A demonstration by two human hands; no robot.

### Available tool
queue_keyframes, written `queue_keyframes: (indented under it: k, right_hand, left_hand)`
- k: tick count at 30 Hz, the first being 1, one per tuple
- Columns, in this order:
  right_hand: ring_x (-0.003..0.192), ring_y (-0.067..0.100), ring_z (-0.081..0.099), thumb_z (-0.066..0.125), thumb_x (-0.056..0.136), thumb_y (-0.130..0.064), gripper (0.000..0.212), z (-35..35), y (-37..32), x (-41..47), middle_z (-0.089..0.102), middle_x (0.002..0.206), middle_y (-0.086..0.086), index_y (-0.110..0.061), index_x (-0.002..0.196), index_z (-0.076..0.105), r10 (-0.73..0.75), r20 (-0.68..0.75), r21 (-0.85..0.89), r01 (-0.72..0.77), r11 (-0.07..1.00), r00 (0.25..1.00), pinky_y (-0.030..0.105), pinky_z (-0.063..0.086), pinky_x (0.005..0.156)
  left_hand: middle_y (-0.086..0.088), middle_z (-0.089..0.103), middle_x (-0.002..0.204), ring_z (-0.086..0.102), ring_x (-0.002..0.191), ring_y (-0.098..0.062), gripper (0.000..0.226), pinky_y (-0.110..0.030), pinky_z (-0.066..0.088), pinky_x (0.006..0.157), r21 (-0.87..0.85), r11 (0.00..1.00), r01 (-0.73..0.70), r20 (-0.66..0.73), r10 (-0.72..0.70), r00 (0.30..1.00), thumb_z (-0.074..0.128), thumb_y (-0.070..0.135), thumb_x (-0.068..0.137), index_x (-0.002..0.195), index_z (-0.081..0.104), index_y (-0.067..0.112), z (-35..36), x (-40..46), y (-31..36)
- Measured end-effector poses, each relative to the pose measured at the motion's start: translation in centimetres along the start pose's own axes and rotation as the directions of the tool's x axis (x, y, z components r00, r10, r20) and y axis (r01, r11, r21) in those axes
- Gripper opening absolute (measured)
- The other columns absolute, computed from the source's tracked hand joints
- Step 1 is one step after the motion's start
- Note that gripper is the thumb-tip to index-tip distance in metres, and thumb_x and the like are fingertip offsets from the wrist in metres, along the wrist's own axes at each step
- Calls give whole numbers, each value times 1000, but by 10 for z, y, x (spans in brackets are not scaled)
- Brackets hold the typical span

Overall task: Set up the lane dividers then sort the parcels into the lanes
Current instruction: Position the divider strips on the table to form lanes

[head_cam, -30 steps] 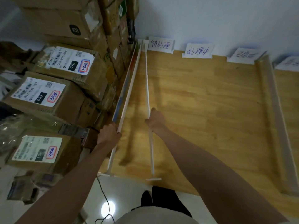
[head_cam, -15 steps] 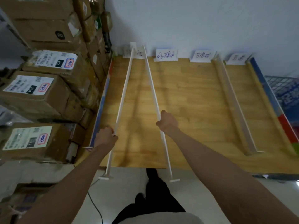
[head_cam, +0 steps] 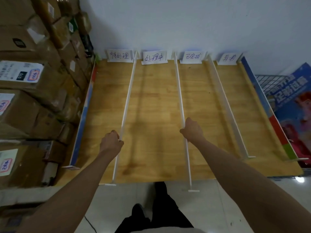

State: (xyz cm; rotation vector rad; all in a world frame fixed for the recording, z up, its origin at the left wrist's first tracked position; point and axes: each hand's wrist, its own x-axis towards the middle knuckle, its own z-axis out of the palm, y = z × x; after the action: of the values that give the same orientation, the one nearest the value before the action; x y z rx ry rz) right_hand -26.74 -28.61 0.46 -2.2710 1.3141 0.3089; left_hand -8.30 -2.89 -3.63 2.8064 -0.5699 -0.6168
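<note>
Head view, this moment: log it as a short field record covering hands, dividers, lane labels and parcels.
left hand: grips left white divider
right hand: grips middle white divider
third divider: lies on the wooden board, untouched
lane labels: four handwritten cards along the wall
parcels: stacked at left, none in the lanes
stage: dividers being set, sorting not started

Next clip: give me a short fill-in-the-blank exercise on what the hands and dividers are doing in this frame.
1. The left hand grips a white ____.
2. The right hand holds the divider that stands between the second and ____ paper signs.
3. ____ paper signs lean against the wall.
4. The wooden board holds ____ parcels so far.

Missing words: divider; third; Four; no
</note>
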Motion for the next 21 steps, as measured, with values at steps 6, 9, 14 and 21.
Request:
queue_keyframes:
  k: [6,9,14,21]
  right_hand:
    - [96,38,67,63,91,-20,32,-10,14,53,61,113,19,-5,115,47,9,32,-3,-8,1000,999,46,56,83]
    - [98,38,67,64,90,-20,33,-10,13,77,62,114,19,-6,115,48,22,64,2,-22,1000,998,49,56,85]
    - [99,37,65,63,90,-20,32,-5,11,106,62,113,18,-6,114,48,13,80,-5,-13,1000,997,46,56,84]
    - [109,37,60,63,91,-21,34,-1,12,129,60,117,17,-6,117,47,37,67,-18,-36,999,997,39,48,80]
  left_hand:
    - [-12,63,104,62,96,-32,26,-32,44,68,-21,998,53,27,-52,998,68,25,88,107,59,11,12,32,27]
    - [-11,65,101,63,93,-31,23,-32,45,66,-28,998,62,28,-62,998,67,25,88,105,59,11,18,46,35]
    - [-10,65,100,62,91,-30,23,-31,42,65,-44,996,80,25,-79,997,68,23,86,105,60,11,24,63,50]
    - [-9,65,94,56,78,-24,22,-32,45,64,-57,994,96,42,-93,995,69,23,86,103,59,11,34,76,58]
